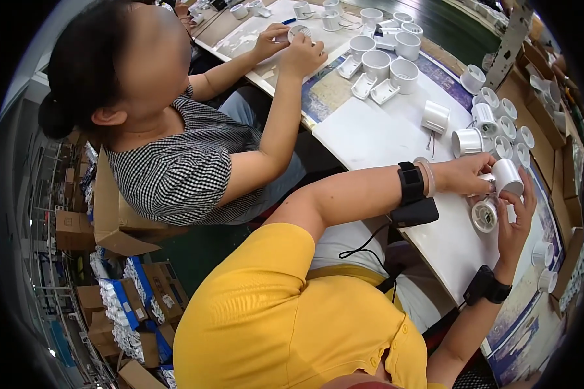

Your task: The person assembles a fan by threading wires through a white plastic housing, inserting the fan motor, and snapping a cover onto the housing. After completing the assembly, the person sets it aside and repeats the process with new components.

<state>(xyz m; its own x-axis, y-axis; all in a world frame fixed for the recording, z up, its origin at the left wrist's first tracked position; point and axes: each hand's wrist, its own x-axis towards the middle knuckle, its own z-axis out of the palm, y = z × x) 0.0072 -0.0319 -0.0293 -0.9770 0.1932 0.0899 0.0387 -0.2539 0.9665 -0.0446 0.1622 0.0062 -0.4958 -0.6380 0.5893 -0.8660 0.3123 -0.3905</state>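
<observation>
A white cylindrical housing [507, 176] is between my two hands above the white work board [363, 133]. My left hand [468, 175] grips it from the left, fingers closed by a small part at its side. From below and to the right, my right hand [518, 211] holds the housing's lower rim between thumb and fingers. Just under my hands lies a round white piece [484, 215] with an open, hollow face. Beyond my left hand, a white cup-shaped housing [467, 142] lies on its side, and another housing [435, 117] has thin wires trailing from it.
Several white cups [505, 126] cluster along the far right, beside a cardboard box [561, 175]. Housings with attached brackets [376, 65] stand farther off. On my left a co-worker [175, 142] handles a white ring-like piece [298, 32]. Cartons [130, 223] stand behind.
</observation>
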